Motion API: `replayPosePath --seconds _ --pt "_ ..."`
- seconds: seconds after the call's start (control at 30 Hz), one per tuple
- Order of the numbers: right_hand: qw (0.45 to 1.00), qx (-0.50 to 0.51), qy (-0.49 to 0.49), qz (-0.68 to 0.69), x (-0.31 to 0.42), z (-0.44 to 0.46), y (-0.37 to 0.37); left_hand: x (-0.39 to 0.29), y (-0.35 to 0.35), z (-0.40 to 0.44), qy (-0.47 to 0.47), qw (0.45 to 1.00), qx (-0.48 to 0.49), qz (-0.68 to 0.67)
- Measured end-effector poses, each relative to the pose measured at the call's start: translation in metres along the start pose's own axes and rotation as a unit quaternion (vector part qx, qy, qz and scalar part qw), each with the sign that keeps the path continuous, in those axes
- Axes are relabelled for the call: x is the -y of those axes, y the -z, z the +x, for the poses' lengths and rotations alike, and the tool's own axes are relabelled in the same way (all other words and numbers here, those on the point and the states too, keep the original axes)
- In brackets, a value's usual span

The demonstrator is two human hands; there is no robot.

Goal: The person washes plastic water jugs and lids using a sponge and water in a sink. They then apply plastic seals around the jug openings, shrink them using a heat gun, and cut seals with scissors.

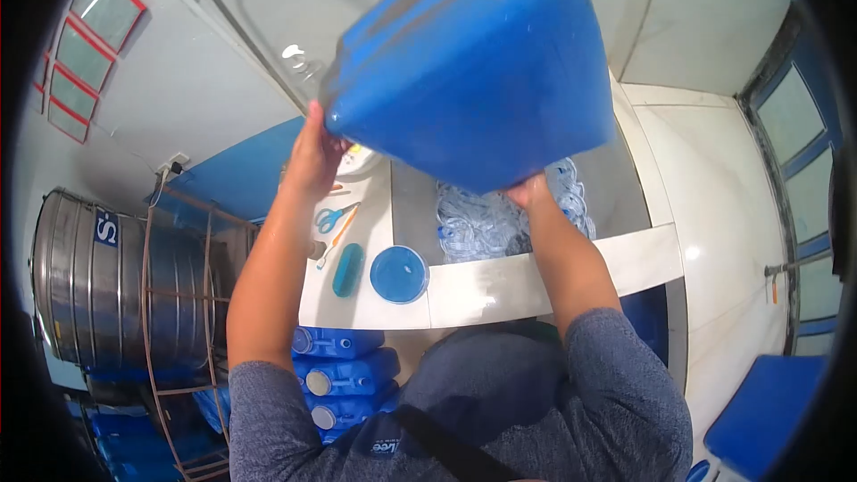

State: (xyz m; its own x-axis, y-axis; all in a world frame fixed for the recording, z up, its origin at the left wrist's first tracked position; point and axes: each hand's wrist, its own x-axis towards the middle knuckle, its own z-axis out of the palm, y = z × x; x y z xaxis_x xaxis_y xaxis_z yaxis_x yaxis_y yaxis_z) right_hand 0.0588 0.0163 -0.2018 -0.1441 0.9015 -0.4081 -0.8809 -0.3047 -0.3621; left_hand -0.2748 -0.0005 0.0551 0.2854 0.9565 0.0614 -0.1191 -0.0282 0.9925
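White counter (pixel 486 290) below apparently smudged blue container (pixel 486 80)

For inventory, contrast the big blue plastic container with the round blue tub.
The big blue plastic container is boxy, the round blue tub circular and smaller. The container is held tilted between left hand and right hand; the tub sits on the white counter. Both are blue.

Jug (pixel 482 71) was at upper centre, over sink (pixel 618 192). Scissors (pixel 330 218) and tub (pixel 399 274) lay on counter (pixel 353 313), left of centre. Tank (pixel 89 281) stood at left edge; stacked containers (pixel 357 377) sat below counter.
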Motion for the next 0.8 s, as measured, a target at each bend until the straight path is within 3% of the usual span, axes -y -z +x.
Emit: replayPosePath --seconds 0.13,0.2,0.27,0.3,0.37,0.4,0.47,0.5,0.53,0.57,0.6,0.67,0.7,0.73,0.77,0.8 --pt "0.998 -0.040 -0.003 0.048 0.019 0.004 0.009 -0.026 -0.022 0.033 -0.016 0.999 0.012 0.024" --pt "0.990 -0.029 0.116 0.070 0.037 -0.003 0.030 -0.018 -0.030 0.051 -0.005 0.999 0.037 0.037" --pt "0.978 -0.054 0.199 -0.008 0.058 -0.031 0.060 0.013 -0.024 0.077 0.078 0.995 0.040 0.040" --pt "0.971 -0.066 0.226 -0.037 0.069 -0.048 0.075 0.022 -0.040 0.082 0.066 0.995 -0.005 0.078" --pt "0.960 -0.111 0.248 -0.073 0.092 -0.094 0.078 0.047 -0.052 0.103 0.156 0.972 0.047 0.167" --pt "0.946 -0.146 0.272 -0.100 0.103 -0.115 0.071 0.082 -0.056 0.124 0.190 0.965 0.007 0.180" --pt "0.884 -0.267 0.304 -0.235 0.121 -0.141 0.066 0.081 -0.097 0.124 0.226 0.964 -0.055 0.129" --pt "0.884 -0.264 0.303 -0.240 0.131 -0.150 0.066 0.090 -0.098 0.134 0.245 0.968 -0.055 0.013" --pt "0.839 -0.295 0.319 -0.328 0.141 -0.157 0.068 0.103 -0.091 0.143 0.259 0.959 -0.057 -0.105" --pt "0.785 -0.322 0.332 -0.413 0.148 -0.161 0.072 0.116 -0.080 0.148 0.235 0.966 -0.019 -0.104" --pt "0.787 -0.313 0.327 -0.418 0.158 -0.162 0.081 0.121 -0.070 0.147 0.232 0.966 -0.030 -0.106" --pt "0.665 -0.297 0.369 -0.577 0.173 -0.155 0.096 0.123 -0.047 0.142 0.233 0.960 -0.096 0.126" --pt "0.668 -0.283 0.366 -0.582 0.173 -0.150 0.086 0.124 -0.021 0.145 0.194 0.944 -0.062 0.261" --pt "0.574 -0.305 0.395 -0.649 0.174 -0.150 0.069 0.119 0.008 0.144 0.196 0.942 -0.077 0.260" --pt "0.471 -0.323 0.422 -0.704 0.172 -0.150 0.050 0.113 0.037 0.141 0.144 0.887 -0.111 0.425" --pt "0.475 -0.313 0.424 -0.705 0.169 -0.148 0.032 0.104 0.064 0.136 0.088 0.800 -0.138 0.577"
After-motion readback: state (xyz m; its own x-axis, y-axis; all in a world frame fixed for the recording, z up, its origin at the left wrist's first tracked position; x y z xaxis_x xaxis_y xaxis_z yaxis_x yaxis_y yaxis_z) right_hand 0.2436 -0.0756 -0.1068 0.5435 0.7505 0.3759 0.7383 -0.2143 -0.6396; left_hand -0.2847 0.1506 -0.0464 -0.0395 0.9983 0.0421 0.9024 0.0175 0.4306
